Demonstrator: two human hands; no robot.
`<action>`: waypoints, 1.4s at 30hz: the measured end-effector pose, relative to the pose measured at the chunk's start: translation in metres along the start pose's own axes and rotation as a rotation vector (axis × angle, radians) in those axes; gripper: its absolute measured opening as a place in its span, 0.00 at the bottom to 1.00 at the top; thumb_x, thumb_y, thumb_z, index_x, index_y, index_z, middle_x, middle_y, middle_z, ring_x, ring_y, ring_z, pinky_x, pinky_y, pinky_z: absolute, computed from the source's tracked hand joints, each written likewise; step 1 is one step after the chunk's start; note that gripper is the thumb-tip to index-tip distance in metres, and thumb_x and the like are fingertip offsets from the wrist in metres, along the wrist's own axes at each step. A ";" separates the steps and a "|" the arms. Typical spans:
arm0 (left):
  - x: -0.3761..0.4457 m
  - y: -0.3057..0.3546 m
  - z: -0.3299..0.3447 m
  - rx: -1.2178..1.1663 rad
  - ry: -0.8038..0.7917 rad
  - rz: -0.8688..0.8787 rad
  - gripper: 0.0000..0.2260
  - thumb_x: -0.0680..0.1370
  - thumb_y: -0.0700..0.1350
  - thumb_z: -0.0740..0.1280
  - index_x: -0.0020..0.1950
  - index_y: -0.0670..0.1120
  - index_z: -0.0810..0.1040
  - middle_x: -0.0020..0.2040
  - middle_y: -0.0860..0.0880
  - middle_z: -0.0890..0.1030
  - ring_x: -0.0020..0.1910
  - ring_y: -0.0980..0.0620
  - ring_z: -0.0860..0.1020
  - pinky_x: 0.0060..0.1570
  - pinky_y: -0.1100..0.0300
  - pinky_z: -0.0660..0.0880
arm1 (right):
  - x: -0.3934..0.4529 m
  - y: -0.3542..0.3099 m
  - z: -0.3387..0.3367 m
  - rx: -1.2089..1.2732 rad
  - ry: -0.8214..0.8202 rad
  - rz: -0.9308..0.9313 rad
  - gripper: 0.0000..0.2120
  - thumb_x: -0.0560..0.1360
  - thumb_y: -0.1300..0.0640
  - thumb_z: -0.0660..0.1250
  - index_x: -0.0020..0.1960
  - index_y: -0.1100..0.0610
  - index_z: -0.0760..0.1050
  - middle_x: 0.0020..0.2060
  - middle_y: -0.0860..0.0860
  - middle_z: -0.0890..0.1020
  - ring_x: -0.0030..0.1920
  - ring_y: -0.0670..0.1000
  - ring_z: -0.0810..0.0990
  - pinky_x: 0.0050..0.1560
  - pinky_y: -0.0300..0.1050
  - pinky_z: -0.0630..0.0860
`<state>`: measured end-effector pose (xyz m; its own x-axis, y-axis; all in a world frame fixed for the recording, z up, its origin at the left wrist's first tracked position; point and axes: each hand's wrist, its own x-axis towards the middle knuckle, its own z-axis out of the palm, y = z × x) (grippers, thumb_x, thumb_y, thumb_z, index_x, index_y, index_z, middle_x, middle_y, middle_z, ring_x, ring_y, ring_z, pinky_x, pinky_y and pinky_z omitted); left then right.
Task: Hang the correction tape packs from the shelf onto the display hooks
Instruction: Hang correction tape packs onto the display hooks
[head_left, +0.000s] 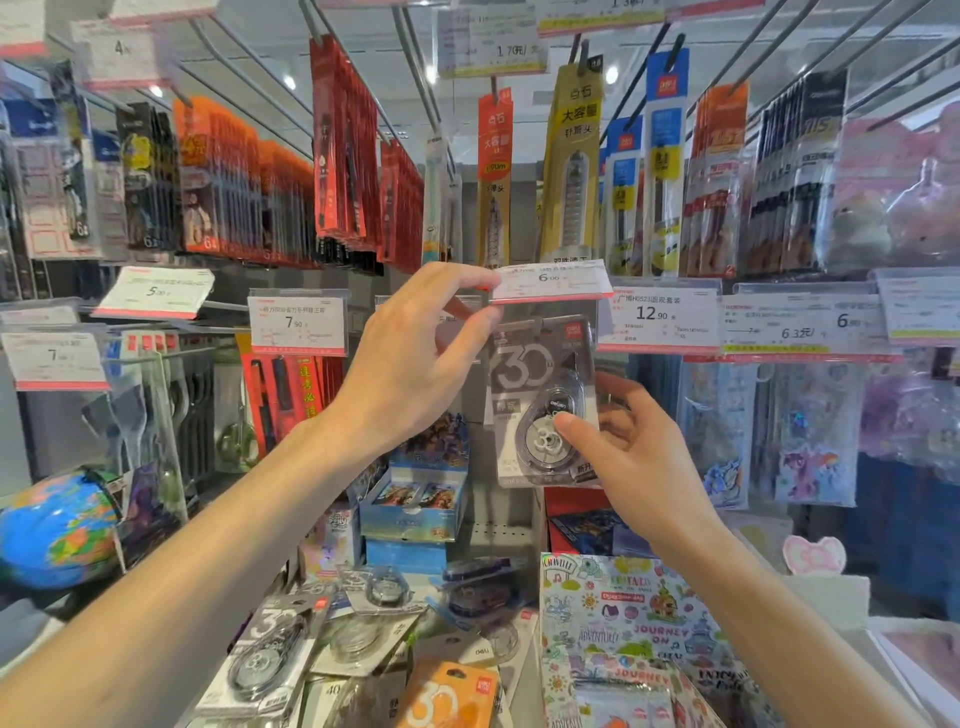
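Hanging upright – grey pack (543, 400) – pinched by right hand (631, 457).

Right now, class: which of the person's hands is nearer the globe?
Left. The left hand pinches the price tag up and right of the globe; the right hand, gripping the correction tape pack, lies farther right.

The lower shelf (524, 670) is crowded. A loose heap of correction tape packs (363, 644) lies across its front, grey cards overlapping one another at angles, with an orange pack (449, 693) at the near edge. Just to their right lies a bright cartoon-printed packet (628, 623). Further back, blue card boxes (413, 506) stand stacked, and a globe (57, 527) sits at the far left.
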<state>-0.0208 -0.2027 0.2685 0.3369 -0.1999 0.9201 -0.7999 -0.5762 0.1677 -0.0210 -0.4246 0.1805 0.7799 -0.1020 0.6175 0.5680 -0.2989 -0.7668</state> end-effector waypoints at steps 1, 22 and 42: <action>-0.005 0.000 0.001 -0.017 0.002 -0.021 0.13 0.83 0.48 0.67 0.68 0.51 0.77 0.61 0.57 0.79 0.54 0.62 0.79 0.47 0.64 0.78 | 0.000 0.002 0.001 -0.017 0.019 -0.006 0.28 0.77 0.44 0.73 0.74 0.41 0.67 0.52 0.44 0.85 0.47 0.37 0.85 0.42 0.28 0.78; -0.044 -0.084 0.131 -0.259 -0.136 -0.565 0.29 0.84 0.48 0.66 0.82 0.62 0.57 0.74 0.46 0.73 0.69 0.42 0.76 0.66 0.41 0.75 | 0.076 0.063 0.034 -0.116 -0.023 0.126 0.30 0.83 0.52 0.68 0.79 0.37 0.60 0.70 0.44 0.78 0.65 0.52 0.82 0.52 0.35 0.79; -0.080 -0.026 0.062 -0.402 0.010 -0.632 0.05 0.81 0.47 0.69 0.56 0.56 0.78 0.52 0.54 0.83 0.51 0.51 0.82 0.57 0.45 0.80 | 0.002 0.012 -0.016 0.061 -0.025 0.145 0.06 0.81 0.53 0.70 0.57 0.47 0.80 0.45 0.46 0.89 0.44 0.44 0.88 0.46 0.40 0.84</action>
<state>0.0042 -0.2209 0.1687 0.7895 0.0812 0.6083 -0.5759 -0.2443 0.7802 -0.0169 -0.4431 0.1747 0.8610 -0.1162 0.4952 0.4629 -0.2245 -0.8575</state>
